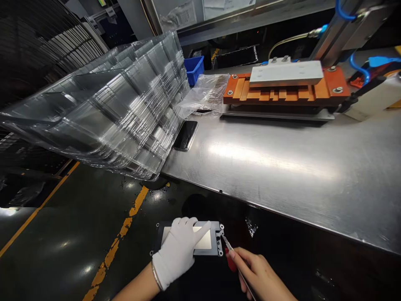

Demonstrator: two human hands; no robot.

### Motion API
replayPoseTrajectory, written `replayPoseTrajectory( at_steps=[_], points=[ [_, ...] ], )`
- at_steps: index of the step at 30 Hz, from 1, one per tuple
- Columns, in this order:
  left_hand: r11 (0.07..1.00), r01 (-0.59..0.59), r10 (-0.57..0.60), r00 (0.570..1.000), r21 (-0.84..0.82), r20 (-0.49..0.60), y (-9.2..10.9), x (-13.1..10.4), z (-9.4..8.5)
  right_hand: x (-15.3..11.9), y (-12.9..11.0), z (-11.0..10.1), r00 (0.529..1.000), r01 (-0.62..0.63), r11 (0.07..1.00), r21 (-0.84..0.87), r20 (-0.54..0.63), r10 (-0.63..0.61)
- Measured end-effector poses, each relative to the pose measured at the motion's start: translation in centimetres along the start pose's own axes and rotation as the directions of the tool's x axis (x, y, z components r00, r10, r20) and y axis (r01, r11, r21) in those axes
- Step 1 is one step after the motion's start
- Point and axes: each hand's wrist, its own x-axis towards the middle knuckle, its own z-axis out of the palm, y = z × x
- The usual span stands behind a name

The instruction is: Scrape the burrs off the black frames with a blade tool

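Through the head view, at the lower centre of the frame, I have the dark grey rectangular part with a pale plate on its face (203,241). My left hand in a white glove (176,253) lies over it, thumb parted from the fingers and laid across the plate; whether the fingers close underneath, I cannot tell. My bare right hand (261,271) pinches a slim metal tool (229,244) between thumb and fingers, its tip at the small fittings on the part's right end. A red object (231,262), too hidden to name, shows just beside those fingers.

The risk I weigh most is a slip: if I push the tip hard and it skids off a fitting, it could scratch the plate or run toward the gloved thumb (a thin glove, I'd guess, would stop little). A loose left grip could let the part twist, since I see no firm support under it.

At the upper left, the tall stack of clear plastic trays (134,104) seems to overhang the brushed steel table (282,175); a knock could tip it. The black smartphone (186,136) lies beside it, near the edge. At the upper right stands the orange slotted fixture (241,90), well apart from my hands.
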Motion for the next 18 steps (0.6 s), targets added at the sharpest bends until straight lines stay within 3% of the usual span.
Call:
replayPoseTrajectory(
  at_steps=[11, 18],
  points=[
    [0.999, 0.046, -0.045, 0.997, 0.02, -0.069, 0.5, -0.2, -0.1, 0.6, -0.3, 0.6, 1.0, -0.024, 0.999, 0.026, 0.02, 0.024],
    [0.996, 0.09, -0.082, 0.976, 0.03, -0.203, 0.3, -0.4, 1.0, 0.3, -0.1, 1.4, 0.997, -0.078, 0.983, 0.169, 0.039, 0.072]
  ],
)
